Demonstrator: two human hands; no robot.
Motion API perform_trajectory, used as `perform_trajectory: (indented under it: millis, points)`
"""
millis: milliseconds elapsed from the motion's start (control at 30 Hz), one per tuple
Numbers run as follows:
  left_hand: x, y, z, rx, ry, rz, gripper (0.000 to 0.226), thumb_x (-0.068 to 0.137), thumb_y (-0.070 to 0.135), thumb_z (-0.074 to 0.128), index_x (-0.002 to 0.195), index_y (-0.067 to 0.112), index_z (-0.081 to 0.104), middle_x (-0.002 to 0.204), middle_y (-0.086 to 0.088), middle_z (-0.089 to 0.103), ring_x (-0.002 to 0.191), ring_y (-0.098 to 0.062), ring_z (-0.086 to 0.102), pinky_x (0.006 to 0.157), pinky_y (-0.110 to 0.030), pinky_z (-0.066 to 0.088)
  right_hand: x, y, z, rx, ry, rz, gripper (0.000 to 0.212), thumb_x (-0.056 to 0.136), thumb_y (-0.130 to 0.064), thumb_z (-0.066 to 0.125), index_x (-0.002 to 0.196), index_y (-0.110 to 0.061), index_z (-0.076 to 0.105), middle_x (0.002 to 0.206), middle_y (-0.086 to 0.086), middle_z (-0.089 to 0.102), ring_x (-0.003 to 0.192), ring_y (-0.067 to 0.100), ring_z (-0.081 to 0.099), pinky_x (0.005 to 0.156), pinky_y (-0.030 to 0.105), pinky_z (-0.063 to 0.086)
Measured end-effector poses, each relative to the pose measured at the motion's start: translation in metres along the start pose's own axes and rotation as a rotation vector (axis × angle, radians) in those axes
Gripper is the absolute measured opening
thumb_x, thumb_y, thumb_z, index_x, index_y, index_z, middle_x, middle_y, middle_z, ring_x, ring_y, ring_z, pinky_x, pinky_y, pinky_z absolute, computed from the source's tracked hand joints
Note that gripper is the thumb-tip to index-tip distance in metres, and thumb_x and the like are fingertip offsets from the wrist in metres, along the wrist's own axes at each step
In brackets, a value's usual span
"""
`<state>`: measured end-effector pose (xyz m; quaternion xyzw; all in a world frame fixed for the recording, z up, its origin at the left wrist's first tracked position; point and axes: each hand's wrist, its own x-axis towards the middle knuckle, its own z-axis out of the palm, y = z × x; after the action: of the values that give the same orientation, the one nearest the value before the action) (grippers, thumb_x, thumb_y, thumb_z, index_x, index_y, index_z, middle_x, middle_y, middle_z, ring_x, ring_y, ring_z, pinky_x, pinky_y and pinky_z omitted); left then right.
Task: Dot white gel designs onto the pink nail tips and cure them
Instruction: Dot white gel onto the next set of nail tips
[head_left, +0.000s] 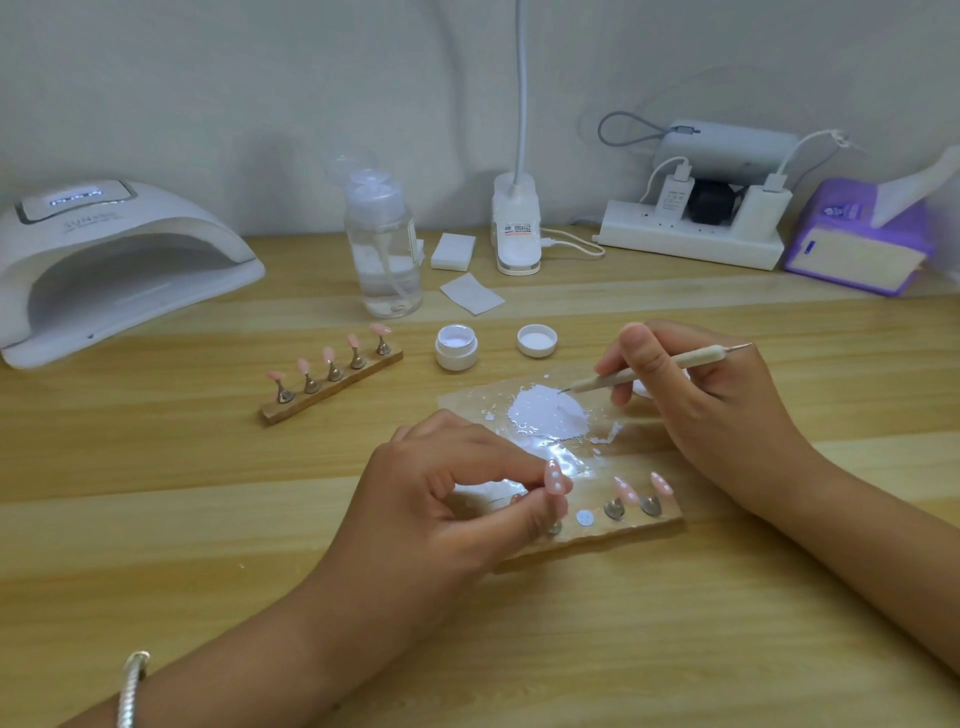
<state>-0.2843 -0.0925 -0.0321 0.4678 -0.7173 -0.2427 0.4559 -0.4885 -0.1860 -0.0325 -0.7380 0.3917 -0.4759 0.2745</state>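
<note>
My left hand (457, 499) pinches the stand of a pink nail tip (555, 477) that bears white dots, over the near wooden holder (631, 530). Two more dotted pink tips (644, 488) stand on that holder to the right. My right hand (711, 400) grips a dotting tool (644, 370), its point touching a patch of white gel (548, 413) on a clear palette sheet (613, 415). A second wooden holder (332, 379) with several plain pink tips lies farther left. The open gel jar (456, 347) and its lid (536, 340) sit behind the palette.
A white curing lamp (109, 265) stands at the far left. A clear pump bottle (383, 249), wipes (470, 293), a desk lamp base (517, 228), a power strip (691, 234) and a purple tissue box (857, 244) line the back of the wooden table.
</note>
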Motion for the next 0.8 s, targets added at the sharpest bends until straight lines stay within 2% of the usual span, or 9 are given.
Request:
perform_trajectory:
  millis: [267,433,533,667,733,800]
  points:
    - [0.0,0.0,0.0,0.004,-0.002,-0.01,0.011,0.079,0.046,0.07,0.078,0.037,0.077,0.083,0.025,0.073,0.092,-0.014,0.065,0.084,-0.047,0.046,0.0,0.001,0.0,-0.008,0.005,-0.01,0.035,0.102,-0.032,0.047,0.083,-0.018,0.073,0.066,-0.005,0.065,0.071,0.01,0.064,0.067,0.016,0.046]
    - [0.0,0.001,-0.001,0.001,-0.011,-0.009,0.013,0.08,0.045,0.069,0.078,0.036,0.078,0.082,0.024,0.074,0.091,-0.014,0.065,0.086,-0.043,0.046,-0.001,-0.003,0.001,0.06,0.017,0.013,0.038,0.102,-0.035,0.043,0.092,-0.017,0.076,0.081,-0.01,0.074,0.083,0.007,0.07,0.074,0.011,0.047]
    - [0.0,0.002,0.0,0.002,-0.016,-0.017,0.015,0.079,0.046,0.068,0.076,0.034,0.079,0.082,0.024,0.073,0.092,-0.015,0.065,0.086,-0.043,0.047,-0.002,-0.005,0.0,0.054,0.039,0.007,0.035,0.1,-0.034,0.048,0.092,-0.015,0.076,0.082,-0.009,0.075,0.085,0.008,0.071,0.074,0.012,0.048]
    - [0.0,0.002,-0.001,-0.012,-0.017,-0.022,0.014,0.078,0.046,0.069,0.078,0.035,0.079,0.083,0.023,0.074,0.092,-0.015,0.064,0.085,-0.045,0.047,-0.003,-0.015,-0.005,0.063,0.052,-0.029,0.025,0.094,-0.036,0.063,0.076,-0.02,0.069,0.07,-0.004,0.068,0.064,0.004,0.061,0.064,0.013,0.046]
    - [-0.001,0.002,-0.001,-0.008,-0.019,-0.02,0.012,0.078,0.043,0.072,0.078,0.034,0.08,0.083,0.023,0.074,0.092,-0.015,0.064,0.085,-0.045,0.047,-0.004,-0.025,-0.004,0.129,0.064,-0.036,0.029,0.092,-0.037,0.065,0.07,-0.018,0.064,0.063,-0.001,0.064,0.058,0.004,0.057,0.058,0.014,0.045]
    - [-0.001,0.003,-0.001,-0.006,-0.02,-0.026,0.007,0.078,0.038,0.077,0.078,0.032,0.08,0.083,0.023,0.073,0.092,-0.015,0.064,0.085,-0.045,0.047,-0.008,-0.036,0.0,0.232,0.051,-0.047,0.03,0.093,-0.038,0.062,0.072,-0.017,0.066,0.06,0.0,0.064,0.054,0.008,0.06,0.056,0.018,0.046]
